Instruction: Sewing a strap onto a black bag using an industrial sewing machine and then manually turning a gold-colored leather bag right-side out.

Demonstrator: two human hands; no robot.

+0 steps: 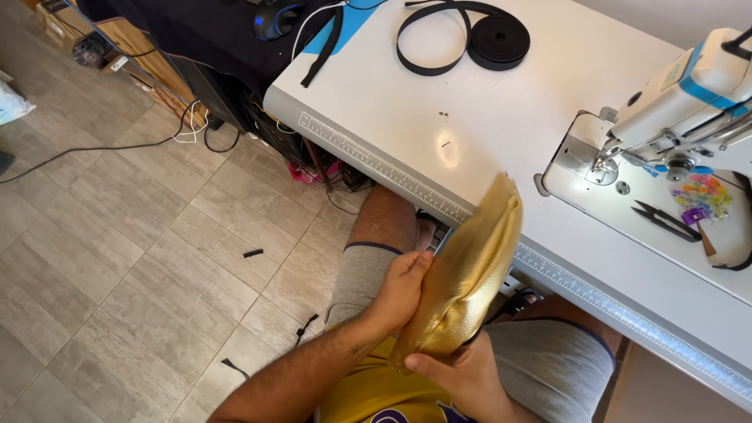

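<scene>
Two hands on one gold fabric piece (466, 274), held over lap just near side of white table (501, 117) edge. Left hand (401, 290) clamped on piece's left edge, thumb on top, fingers curled behind & hidden. Right hand (462, 374) gripping lower end from beneath, thumb across the front; rest of fingers out of sight under fabric. Right forearm cut off by bottom frame edge; left forearm visible to about elbow.

Gold piece: long axis running lower-left to upper-right, near end by yellow shirt (368, 399), far tip pointing up toward table & overlapping its ruler strip (376, 160). Far tip motion-blurred, outline soft there. Can't tell if single layer or folded/stuffed; back side hidden.

Sewing machine (681, 102) at right, cropped by frame edge, needle area hard to make out. Black snips (666, 219) on machine bed, beside pile of coloured clips (701, 196), too small to count. Black strap roll (493, 39) w/ loose loop at far side of table. Grey shorts (548, 368) partly hidden behind fabric & hands. Black scraps (252, 253) on tiled floor (117, 258), left.
</scene>
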